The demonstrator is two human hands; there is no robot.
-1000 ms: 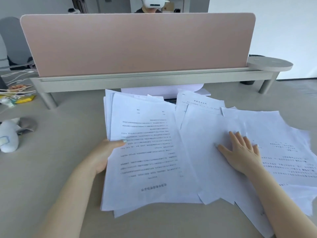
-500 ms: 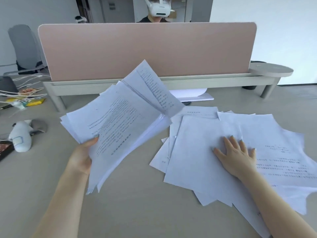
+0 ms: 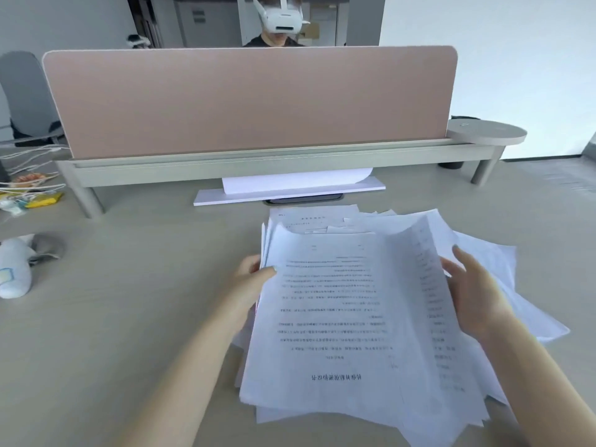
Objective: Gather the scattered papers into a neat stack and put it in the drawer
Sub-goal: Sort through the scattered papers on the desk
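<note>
Head view: left hand (image 3: 250,282) gripped left edge of printed paper stack (image 3: 338,317), thumb on top; right hand (image 3: 474,295), fingers loosely spread, touched stack's right edge. Stack lay on desk (image 3: 113,317) before pink divider (image 3: 251,98).

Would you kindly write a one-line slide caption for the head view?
Left hand grips the paper bundle over the scattered sheets while the right hand steadies its other edge.

You've got a beige desk (image 3: 96,350), pink divider panel (image 3: 248,101) along its far edge, grey chair (image 3: 22,91) far left, white wall (image 3: 500,53) right.
</note>
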